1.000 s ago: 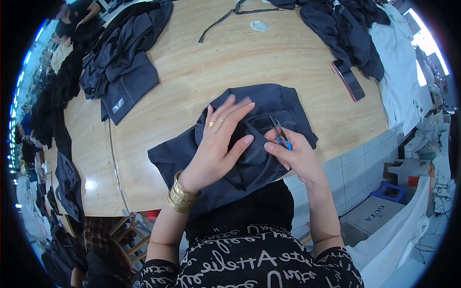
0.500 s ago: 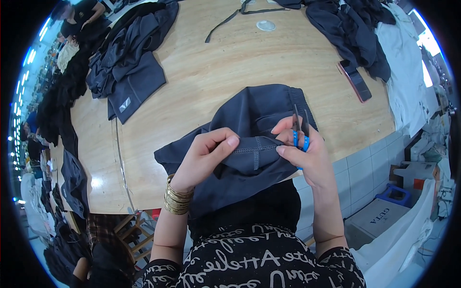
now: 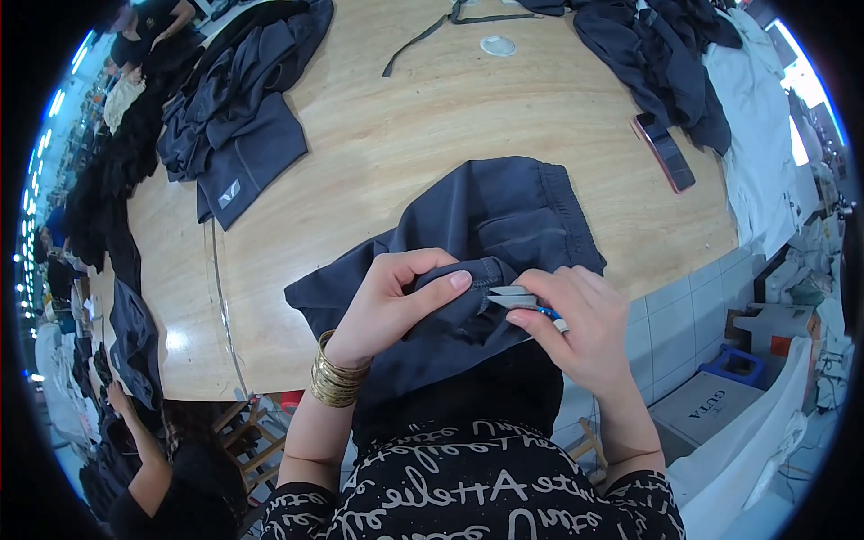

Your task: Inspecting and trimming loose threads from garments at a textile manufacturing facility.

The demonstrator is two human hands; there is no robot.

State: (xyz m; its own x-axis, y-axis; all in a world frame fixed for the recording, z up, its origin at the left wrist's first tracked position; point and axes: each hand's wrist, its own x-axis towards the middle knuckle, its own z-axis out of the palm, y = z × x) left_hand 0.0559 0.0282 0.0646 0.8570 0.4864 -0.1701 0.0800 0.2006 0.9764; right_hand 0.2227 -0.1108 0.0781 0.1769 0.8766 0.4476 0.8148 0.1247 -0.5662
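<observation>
Dark grey trousers or shorts (image 3: 508, 193) with a gathered elastic waistband lie over the table's near edge and my lap. My left hand (image 3: 405, 297) is closed on a folded, stitched part of the garment, thumb on top, index finger beneath the cloth. In my right hand (image 3: 580, 324) are small thread snips (image 3: 513, 297) with blue grips. Their blades point left and sit at the seam beside my left thumb. Whether a thread lies between the blades is too small to tell.
More dark garments are heaped on the wooden table (image 3: 360, 180) at far left (image 3: 243, 117) and far right (image 3: 666, 72). A phone (image 3: 664, 153) lies near the right edge, a round pale disc (image 3: 498, 46) at the back. A co-worker's arm (image 3: 144, 450) shows at lower left.
The snips have swung from pointing upward in my right hand to pointing left at the seam. My right fingers have let go of the cloth; my left hand has shifted slightly right.
</observation>
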